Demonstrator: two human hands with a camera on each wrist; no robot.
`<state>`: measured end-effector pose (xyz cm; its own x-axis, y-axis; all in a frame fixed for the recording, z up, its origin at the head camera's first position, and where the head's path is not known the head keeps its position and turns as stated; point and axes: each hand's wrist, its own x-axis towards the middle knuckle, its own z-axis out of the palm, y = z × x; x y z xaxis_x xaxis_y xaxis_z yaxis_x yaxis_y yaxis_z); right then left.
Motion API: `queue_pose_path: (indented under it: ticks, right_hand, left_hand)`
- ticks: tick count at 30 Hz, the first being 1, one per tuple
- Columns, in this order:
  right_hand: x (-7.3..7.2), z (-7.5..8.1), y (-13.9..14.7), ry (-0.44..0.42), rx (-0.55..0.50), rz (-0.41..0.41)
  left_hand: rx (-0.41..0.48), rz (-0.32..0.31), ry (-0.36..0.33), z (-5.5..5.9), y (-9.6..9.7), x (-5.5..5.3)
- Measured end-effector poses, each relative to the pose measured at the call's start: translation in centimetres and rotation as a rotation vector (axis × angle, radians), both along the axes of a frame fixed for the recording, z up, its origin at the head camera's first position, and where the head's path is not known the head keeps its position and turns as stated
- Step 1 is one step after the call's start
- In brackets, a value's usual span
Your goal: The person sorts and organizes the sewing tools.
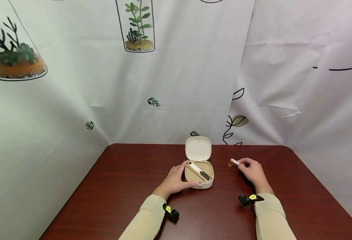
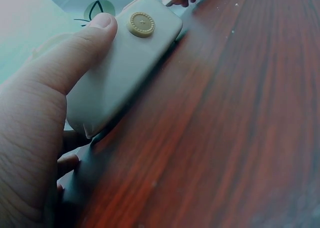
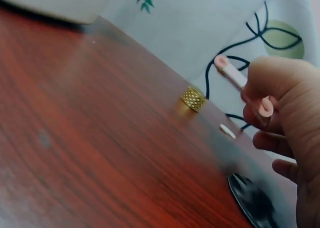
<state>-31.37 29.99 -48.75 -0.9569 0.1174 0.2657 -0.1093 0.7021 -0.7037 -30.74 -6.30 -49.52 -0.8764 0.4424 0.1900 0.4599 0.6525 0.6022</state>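
Note:
My left hand [image 1: 176, 178] grips a white case [image 1: 213, 180] with its lid [image 1: 198, 148] raised. The thumb lies on its front beside a round beige button [image 2: 141, 24]; other fingers reach along its left side. Across the beige inside lies a slim white-and-dark item [image 1: 199, 170]. To the right, my right hand [image 1: 254, 171] pinches a small white strip-like piece [image 3: 233, 74] with pale pink looped ends between thumb and fingers. Just left of its tip, a gold lattice ring [image 3: 193, 99] stands on the table.
The dark red wooden table [image 1: 128, 186] meets a printed cloth backdrop [image 1: 176, 83] at its far edge. In the right wrist view, a small white piece [image 3: 227, 131] and a glossy black object [image 3: 251, 200] lie near the right hand.

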Motion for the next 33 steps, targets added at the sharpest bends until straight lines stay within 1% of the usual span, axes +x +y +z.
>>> queue_pose_path:
  ticks: [3, 7, 10, 12, 15, 18, 23, 26, 33]
  right_hand:
    - [0.1, 0.5, -0.4, 0.011, -0.023, 0.013]
    - [0.1, 1.2, -1.2, 0.008, -0.024, 0.035]
    - [0.2, 1.7, -1.8, 0.018, -0.026, 0.044]
    - [0.2, 2.0, -2.3, 0.035, -0.047, 0.056]
    - [0.2, 2.4, -3.1, 0.059, -0.071, 0.078]
    - [0.1, 2.7, -3.7, 0.077, -0.074, 0.095]
    - [-0.1, 3.0, -4.6, 0.084, -0.042, 0.088]
    - [-0.2, 3.2, -5.3, 0.072, -0.038, 0.084]
    - [-0.4, 3.3, -7.4, 0.038, -0.075, 0.066]
  left_hand:
    - [-0.013, 0.002, 0.004, -0.2, 0.1, 0.0]
    - [-0.019, 0.003, 0.004, -0.3, 0.1, -0.1]
    - [-0.009, -0.001, 0.002, -0.2, 0.1, -0.2]
    - [-0.005, 0.0, 0.0, -0.1, 0.1, -0.2]
    - [-0.016, 0.006, -0.004, 0.0, 0.1, -0.2]
    - [-0.022, 0.005, -0.004, 0.0, 0.1, -0.1]
    - [-0.015, 0.001, -0.007, 0.1, 0.3, -0.1]
    - [-0.016, 0.005, -0.007, 0.1, 0.3, -0.1]
    - [-0.022, 0.001, -0.001, 0.2, 0.1, 0.0]
